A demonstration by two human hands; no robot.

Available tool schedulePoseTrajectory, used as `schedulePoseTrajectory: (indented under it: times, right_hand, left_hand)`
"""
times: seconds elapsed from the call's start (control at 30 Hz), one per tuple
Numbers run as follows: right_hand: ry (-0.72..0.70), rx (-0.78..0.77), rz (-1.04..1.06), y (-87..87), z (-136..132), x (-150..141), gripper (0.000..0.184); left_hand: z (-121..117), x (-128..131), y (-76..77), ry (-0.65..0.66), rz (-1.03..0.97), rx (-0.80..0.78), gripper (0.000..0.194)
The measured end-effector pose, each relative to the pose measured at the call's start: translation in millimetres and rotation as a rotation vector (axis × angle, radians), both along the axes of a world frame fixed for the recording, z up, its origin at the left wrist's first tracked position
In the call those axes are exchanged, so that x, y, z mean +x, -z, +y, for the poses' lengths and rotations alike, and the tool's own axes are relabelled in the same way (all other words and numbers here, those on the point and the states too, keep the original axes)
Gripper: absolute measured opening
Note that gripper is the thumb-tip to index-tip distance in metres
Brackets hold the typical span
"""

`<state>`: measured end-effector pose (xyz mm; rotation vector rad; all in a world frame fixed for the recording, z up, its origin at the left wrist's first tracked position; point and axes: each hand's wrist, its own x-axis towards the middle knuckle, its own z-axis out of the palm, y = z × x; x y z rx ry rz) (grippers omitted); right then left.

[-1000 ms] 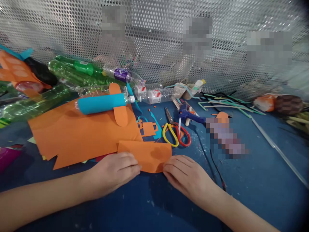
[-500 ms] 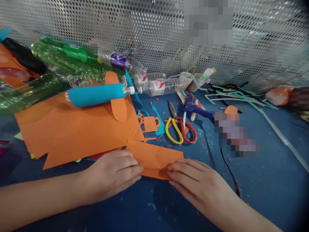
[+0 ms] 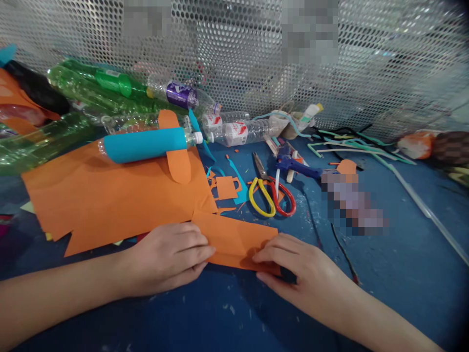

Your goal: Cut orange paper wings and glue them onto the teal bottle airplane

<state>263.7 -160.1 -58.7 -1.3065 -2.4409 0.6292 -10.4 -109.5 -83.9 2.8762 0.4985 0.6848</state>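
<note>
Orange oblong paper piece (image 3: 234, 239) lies under the bare left hand (image 3: 174, 256), grip indeterminable, and bare right hand (image 3: 298, 269), thumb and fingers parted.

Both forearms (image 3: 66, 283) and fingers (image 3: 192, 254) are bare.

The scuffed blue desk (image 3: 205, 313) carries a large orange paper sheet (image 3: 110, 195), a smaller orange paper piece (image 3: 234, 238), yellow-and-red-handled scissors (image 3: 268, 179), a blue glue gun (image 3: 300, 168), paper offcuts (image 3: 226, 187), a clear rod (image 3: 410, 190) and, at the back, plastic bottles (image 3: 236, 133).
</note>
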Motion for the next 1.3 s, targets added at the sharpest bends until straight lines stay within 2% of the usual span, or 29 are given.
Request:
schedulePoseTrajectory:
  times: [0.13,0.33,0.4,0.47,0.5,0.6,0.7,0.73,0.83,0.9,1.1,1.23,1.3]
  right_hand:
    - [-0.018,-0.047,-0.036,-3.7,1,-1,0.019]
    - [-0.011,-0.076,-0.054,-2.9,3,-1,0.039]
    - [-0.056,-0.063,-0.024,-2.1,4,-1,0.037]
    - [-0.097,-0.038,0.009,-2.8,4,1,0.022]
    - [-0.094,-0.024,0.025,-3.7,4,1,0.019]
    - [-0.002,-0.017,0.083,-7.7,4,3,0.030]
    - [-0.031,-0.051,0.099,-10.0,6,3,0.019]
    - [-0.066,-0.060,0.094,-10.2,7,4,0.020]
    - [-0.123,-0.057,0.123,-10.2,9,6,0.040]
    - [-0.125,-0.074,0.151,-10.2,9,7,0.042]
    - [-0.157,-0.080,0.104,-9.0,9,9,0.045]
    - [-0.079,-0.139,0.049,-12.2,6,7,0.032]
    - [-0.062,-0.152,-0.038,-13.1,3,4,0.049]
  left_hand:
    - [-1,0,-0.9,-0.016,-0.006,0.018,0.020]
    - [1,0,-2.9,-0.116,-0.028,0.030,0.023]
    - [2,0,-2.6,-0.108,-0.020,0.015,0.020]
    - [3,0,-1.7,-0.095,0.000,0.001,0.016]
    - [3,0,-1.2,-0.088,0.009,-0.007,0.014]
    - [3,0,0.3,-0.078,0.021,-0.019,0.013]
    - [3,0,0.5,-0.085,0.032,-0.012,0.014]
    - [3,0,0.2,-0.087,0.040,-0.012,0.013]
    - [3,0,-0.3,-0.081,0.043,-0.021,0.012]
    - [3,0,-0.4,-0.075,0.039,-0.024,0.012]
    - [3,1,-1.7,-0.081,0.034,-0.030,0.013]
    - [2,3,-4.0,-0.086,-0.009,-0.034,0.012]
    - [1,4,-4.6,-0.092,-0.029,-0.044,0.011]
